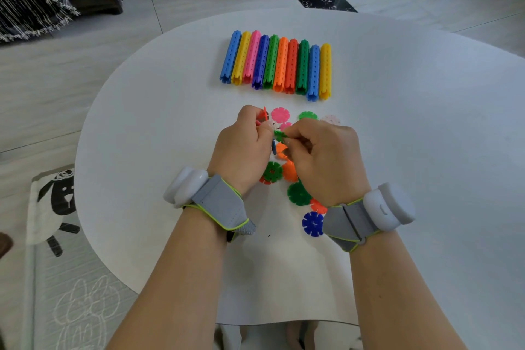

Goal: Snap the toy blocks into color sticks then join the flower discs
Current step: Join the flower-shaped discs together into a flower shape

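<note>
The right hand [324, 156] has its grip pinched on a small green plastic flower disc [279, 135], thumb against fingertips. The disc meets a cluster of joined red, white and blue discs [269, 123], which the left hand [244, 148] holds in a curled grip. Both hands are over the round white table [426, 122]. Loose flower discs [298, 193] in pink, green, orange and dark blue lie beneath and around them. Farther off, ten finished colour sticks [277, 64] lie side by side in a touching row.

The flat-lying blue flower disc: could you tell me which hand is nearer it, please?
Right. The right hand is just beyond the blue flower disc; the left hand lies farther off, to its left.
</note>
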{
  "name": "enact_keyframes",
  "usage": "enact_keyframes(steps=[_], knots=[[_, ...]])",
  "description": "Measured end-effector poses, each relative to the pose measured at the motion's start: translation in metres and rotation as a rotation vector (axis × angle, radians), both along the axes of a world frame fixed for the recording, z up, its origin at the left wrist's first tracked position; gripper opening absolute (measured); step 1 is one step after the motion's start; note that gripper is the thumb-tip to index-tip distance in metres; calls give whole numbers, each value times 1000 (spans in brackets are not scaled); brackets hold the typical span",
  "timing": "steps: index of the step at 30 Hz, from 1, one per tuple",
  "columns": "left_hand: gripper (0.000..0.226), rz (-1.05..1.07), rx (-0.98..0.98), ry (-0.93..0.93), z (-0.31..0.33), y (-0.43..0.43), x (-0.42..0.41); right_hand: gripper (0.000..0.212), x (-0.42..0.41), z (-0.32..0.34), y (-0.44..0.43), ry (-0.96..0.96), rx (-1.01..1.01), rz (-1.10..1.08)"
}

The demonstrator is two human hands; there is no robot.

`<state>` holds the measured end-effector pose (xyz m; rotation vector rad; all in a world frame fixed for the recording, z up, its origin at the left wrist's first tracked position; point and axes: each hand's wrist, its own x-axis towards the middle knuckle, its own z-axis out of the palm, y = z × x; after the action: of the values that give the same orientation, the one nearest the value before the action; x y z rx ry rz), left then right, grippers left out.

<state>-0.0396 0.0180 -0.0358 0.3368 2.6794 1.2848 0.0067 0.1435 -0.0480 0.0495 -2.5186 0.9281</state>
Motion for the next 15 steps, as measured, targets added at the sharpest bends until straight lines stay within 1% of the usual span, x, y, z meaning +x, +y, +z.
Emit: enact_keyframes(steps=[2,4,6,8,9,10,12,14,15], knots=[[23,19,37,-31,-1,1,-1,10,0,1,-1,1,-13,-10],[25,52,125,-79,0,4,-1,10,-1,3,-2,23,-44,-66],[35,76,209,-115,2,8,0,9,-3,5,-4,58,-62,-137],[52,82,216,-130,1,8,1,8,-3,6,-7,102,-46,-190],[57,93,219,-141,0,7,1,8,-3,5,-8,119,-33,-205],[59,115,246,-157,-1,6,1,8,-3,5,-8,112,-27,-212],[46,163,348,-194,-2,3,1,11,-2,6,-7,8,-44,-182],[31,178,350,-180,-2,-1,0,15,-1,8,-2,-138,-62,-100],[28,176,337,-170,-3,-3,-1,17,0,11,1,-188,-69,-70]])
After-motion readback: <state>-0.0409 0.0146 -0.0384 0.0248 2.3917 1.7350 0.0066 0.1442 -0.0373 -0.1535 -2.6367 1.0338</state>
